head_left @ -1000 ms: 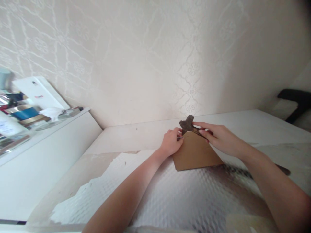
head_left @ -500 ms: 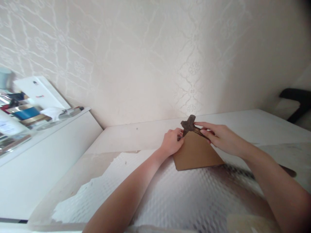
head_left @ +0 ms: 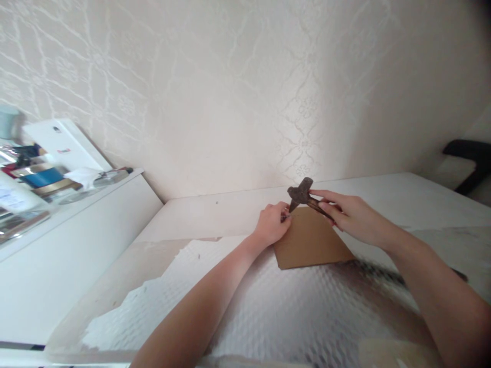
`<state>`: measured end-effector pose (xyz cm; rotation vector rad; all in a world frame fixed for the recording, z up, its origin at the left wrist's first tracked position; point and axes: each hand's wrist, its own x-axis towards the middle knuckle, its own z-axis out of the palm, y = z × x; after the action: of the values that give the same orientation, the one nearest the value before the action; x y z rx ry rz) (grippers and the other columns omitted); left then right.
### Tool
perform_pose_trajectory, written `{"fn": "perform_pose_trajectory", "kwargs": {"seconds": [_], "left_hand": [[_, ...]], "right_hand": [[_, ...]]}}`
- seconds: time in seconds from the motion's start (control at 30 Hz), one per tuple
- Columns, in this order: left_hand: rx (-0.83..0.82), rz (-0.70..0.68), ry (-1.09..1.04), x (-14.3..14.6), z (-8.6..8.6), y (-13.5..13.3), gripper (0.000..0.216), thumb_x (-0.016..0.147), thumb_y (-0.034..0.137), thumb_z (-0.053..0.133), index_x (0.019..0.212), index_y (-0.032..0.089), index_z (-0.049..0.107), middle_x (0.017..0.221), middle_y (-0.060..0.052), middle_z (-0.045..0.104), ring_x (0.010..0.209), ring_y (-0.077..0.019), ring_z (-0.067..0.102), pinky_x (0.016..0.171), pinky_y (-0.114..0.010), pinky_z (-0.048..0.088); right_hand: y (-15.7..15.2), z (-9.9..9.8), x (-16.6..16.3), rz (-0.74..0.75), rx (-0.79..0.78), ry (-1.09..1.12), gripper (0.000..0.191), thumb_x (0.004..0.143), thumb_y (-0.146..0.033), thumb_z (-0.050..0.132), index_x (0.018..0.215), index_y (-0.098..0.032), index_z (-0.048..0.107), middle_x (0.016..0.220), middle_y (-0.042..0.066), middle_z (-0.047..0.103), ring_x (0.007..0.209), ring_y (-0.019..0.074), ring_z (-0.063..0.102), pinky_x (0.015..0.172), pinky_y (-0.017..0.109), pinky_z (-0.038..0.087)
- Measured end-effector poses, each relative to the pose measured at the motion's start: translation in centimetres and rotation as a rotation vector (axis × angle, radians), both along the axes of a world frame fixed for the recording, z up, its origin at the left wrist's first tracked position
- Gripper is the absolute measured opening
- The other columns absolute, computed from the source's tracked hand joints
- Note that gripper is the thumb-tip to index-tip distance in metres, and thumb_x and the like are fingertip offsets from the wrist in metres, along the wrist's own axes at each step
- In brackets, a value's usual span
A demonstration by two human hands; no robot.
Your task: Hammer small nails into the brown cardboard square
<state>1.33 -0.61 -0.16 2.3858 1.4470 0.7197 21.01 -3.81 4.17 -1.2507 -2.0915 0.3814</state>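
Observation:
My right hand (head_left: 351, 214) is closed round the short handle of a hammer (head_left: 301, 191) with a dark, rusty-looking head, the index finger stretched along toward the head. The head's pointed end hangs just above the fingertips of my left hand (head_left: 272, 223). Those fingers pinch at the far left corner of a brown board (head_left: 312, 240). A small bit shows between them, too small to name. The board lies flat under both hands.
A silvery bubble-textured sheet (head_left: 291, 317) covers the near part of the white tabletop (head_left: 207, 217). To the left, a white cabinet (head_left: 95, 240) carries a white box (head_left: 67, 143) and clutter. A black chair arm (head_left: 470, 151) stands at the right; the patterned wall (head_left: 215, 102) rises behind.
The hammer has lifted slightly up and to the right with my right hand. My left hand and the brown board have stayed in place.

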Motion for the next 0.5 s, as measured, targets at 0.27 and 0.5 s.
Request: {"fn": "perform_pose_trajectory", "kwargs": {"seconds": [0.27,0.5], "left_hand": [[0.007,0.005,0.008,-0.01,-0.04,0.04,0.013,0.079,0.019,0.049,0.091,0.02,0.055,0.09,-0.001,0.066,0.088,-0.0188,0.056,0.08,-0.031,0.044],[0.008,0.005,0.009,0.02,-0.12,0.1,0.011,0.079,0.02,0.05,0.089,0.02,0.054,0.09,-0.002,0.066,0.088,-0.0191,0.055,0.079,-0.031,0.044]], "right_hand": [[0.01,0.0,0.06,-0.008,-0.011,0.026,0.046,0.089,-0.032,0.036,0.127,-0.015,0.054,0.061,0.003,0.061,0.049,0.0144,0.053,0.054,0.026,0.043],[0.01,0.0,0.04,-0.001,0.002,0.04,0.046,0.089,-0.033,0.036,0.127,-0.015,0.055,0.06,0.003,0.061,0.05,0.0146,0.053,0.055,0.027,0.043]]}}
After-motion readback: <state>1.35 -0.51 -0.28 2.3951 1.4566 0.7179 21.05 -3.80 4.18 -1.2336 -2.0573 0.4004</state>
